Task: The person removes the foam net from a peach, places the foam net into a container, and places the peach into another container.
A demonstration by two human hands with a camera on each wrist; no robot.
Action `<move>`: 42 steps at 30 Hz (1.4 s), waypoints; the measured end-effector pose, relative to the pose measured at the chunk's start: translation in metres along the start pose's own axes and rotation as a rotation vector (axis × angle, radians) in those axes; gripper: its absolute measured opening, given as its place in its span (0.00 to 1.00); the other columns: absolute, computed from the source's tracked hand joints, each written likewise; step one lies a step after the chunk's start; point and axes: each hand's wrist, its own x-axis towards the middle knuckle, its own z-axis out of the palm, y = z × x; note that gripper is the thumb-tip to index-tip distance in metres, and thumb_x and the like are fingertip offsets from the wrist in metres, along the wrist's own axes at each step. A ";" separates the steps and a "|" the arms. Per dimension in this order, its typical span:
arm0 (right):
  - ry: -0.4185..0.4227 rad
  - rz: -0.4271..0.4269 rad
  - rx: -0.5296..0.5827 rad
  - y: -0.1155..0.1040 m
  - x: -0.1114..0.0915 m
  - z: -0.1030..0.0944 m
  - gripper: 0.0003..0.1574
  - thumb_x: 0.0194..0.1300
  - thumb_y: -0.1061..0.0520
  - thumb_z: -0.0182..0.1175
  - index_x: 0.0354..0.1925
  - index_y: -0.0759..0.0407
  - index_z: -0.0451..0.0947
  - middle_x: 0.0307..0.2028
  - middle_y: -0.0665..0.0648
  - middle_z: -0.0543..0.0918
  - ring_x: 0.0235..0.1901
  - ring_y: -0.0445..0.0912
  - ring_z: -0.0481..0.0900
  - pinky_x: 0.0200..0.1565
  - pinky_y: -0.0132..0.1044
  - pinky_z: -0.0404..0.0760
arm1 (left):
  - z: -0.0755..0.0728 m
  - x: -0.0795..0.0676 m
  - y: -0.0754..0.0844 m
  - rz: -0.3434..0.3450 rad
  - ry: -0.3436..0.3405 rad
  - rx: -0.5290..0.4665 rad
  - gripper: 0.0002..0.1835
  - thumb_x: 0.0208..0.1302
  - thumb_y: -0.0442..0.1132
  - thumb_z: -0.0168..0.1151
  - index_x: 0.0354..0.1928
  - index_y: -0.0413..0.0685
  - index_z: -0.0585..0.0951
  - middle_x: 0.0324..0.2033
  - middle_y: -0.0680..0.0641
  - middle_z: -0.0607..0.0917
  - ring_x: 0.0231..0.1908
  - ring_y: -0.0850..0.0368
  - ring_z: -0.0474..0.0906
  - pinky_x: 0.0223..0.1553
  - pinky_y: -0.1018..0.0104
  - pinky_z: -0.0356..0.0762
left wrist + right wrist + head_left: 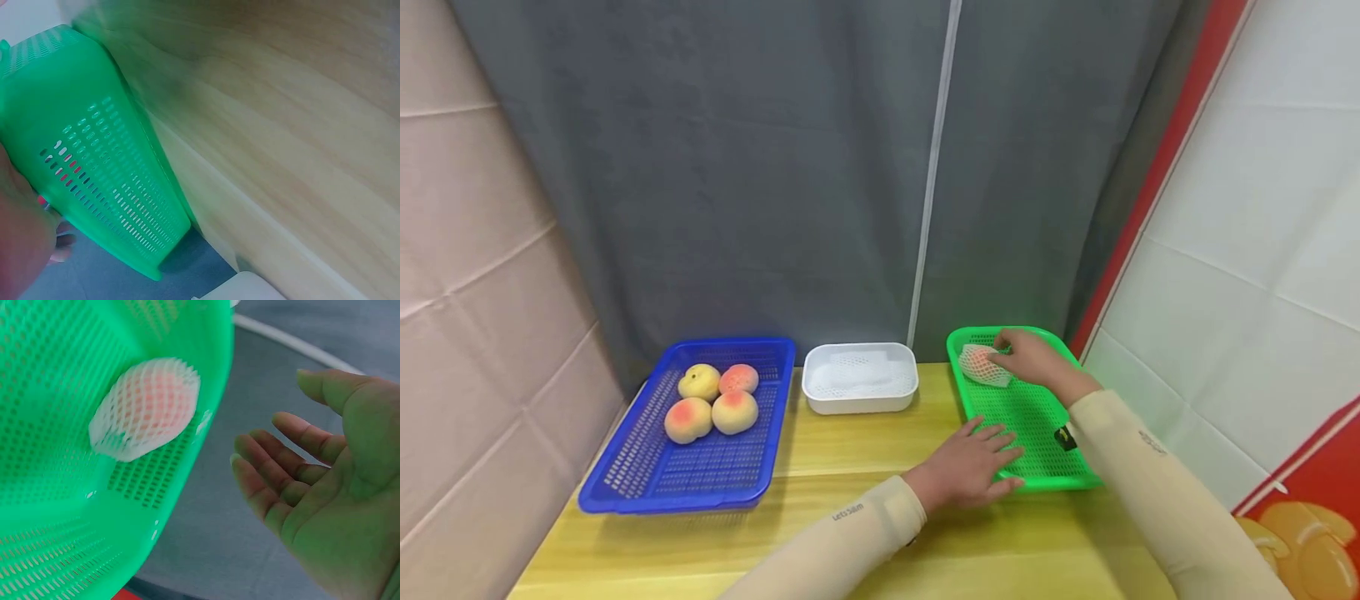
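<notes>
A peach in a white foam net (985,365) lies in the far left corner of the green basket (1037,483). My right hand (1033,357) is over that basket, close to the netted peach. In the right wrist view the right hand (331,469) shows loosely bent fingers with nothing in them, apart from the peach in its net (147,409). My left hand (966,467) has its fingers spread beside the near left rim of the green basket. Whether it touches the rim I cannot tell.
On the left stands a blue basket (715,475) with several peaches (735,412) grouped inside. Between the baskets, a white tray (861,404) holds white foam nets (857,371). A dark curtain (737,183) hangs behind the wooden table (850,450). A black tag (1065,438) is in the green basket.
</notes>
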 end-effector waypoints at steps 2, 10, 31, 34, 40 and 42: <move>-0.037 0.008 -0.031 0.004 0.012 -0.001 0.34 0.84 0.49 0.62 0.69 0.77 0.74 0.65 0.77 0.81 0.63 0.71 0.81 0.60 0.66 0.82 | -0.001 0.000 0.000 0.003 0.001 0.000 0.36 0.88 0.68 0.29 0.85 0.65 0.68 0.84 0.56 0.66 0.85 0.57 0.55 0.86 0.50 0.46; -0.116 0.107 -0.131 0.024 0.052 0.014 0.48 0.81 0.48 0.66 0.81 0.75 0.61 0.78 0.80 0.64 0.77 0.76 0.62 0.73 0.71 0.69 | -0.008 0.001 -0.002 0.014 0.017 0.005 0.36 0.88 0.68 0.30 0.84 0.65 0.70 0.83 0.55 0.68 0.84 0.57 0.58 0.85 0.50 0.47; -0.192 0.158 -0.142 0.071 0.080 0.080 0.63 0.70 0.46 0.78 0.85 0.67 0.53 0.77 0.83 0.60 0.72 0.77 0.69 0.65 0.72 0.76 | 0.003 0.005 0.005 -0.003 -0.008 0.030 0.35 0.87 0.70 0.31 0.83 0.70 0.72 0.81 0.61 0.71 0.81 0.62 0.60 0.85 0.51 0.47; -0.189 0.154 -0.136 0.074 0.084 0.085 0.64 0.69 0.48 0.79 0.85 0.67 0.52 0.77 0.85 0.60 0.70 0.77 0.71 0.64 0.72 0.77 | 0.003 0.005 0.005 -0.007 -0.011 0.033 0.35 0.87 0.70 0.30 0.82 0.71 0.72 0.80 0.61 0.72 0.81 0.62 0.61 0.85 0.52 0.47; -0.171 0.154 -0.108 0.073 0.087 0.088 0.61 0.70 0.51 0.76 0.85 0.67 0.53 0.78 0.84 0.59 0.72 0.77 0.70 0.65 0.73 0.76 | 0.003 0.004 0.004 -0.015 -0.011 0.032 0.34 0.87 0.70 0.30 0.81 0.72 0.73 0.79 0.63 0.73 0.81 0.63 0.61 0.85 0.53 0.47; -0.164 0.155 -0.105 0.073 0.088 0.088 0.61 0.70 0.52 0.76 0.85 0.68 0.53 0.78 0.84 0.58 0.72 0.78 0.68 0.65 0.73 0.76 | 0.002 0.004 0.003 -0.018 -0.014 0.031 0.34 0.87 0.70 0.30 0.81 0.72 0.73 0.78 0.63 0.73 0.81 0.63 0.61 0.85 0.53 0.47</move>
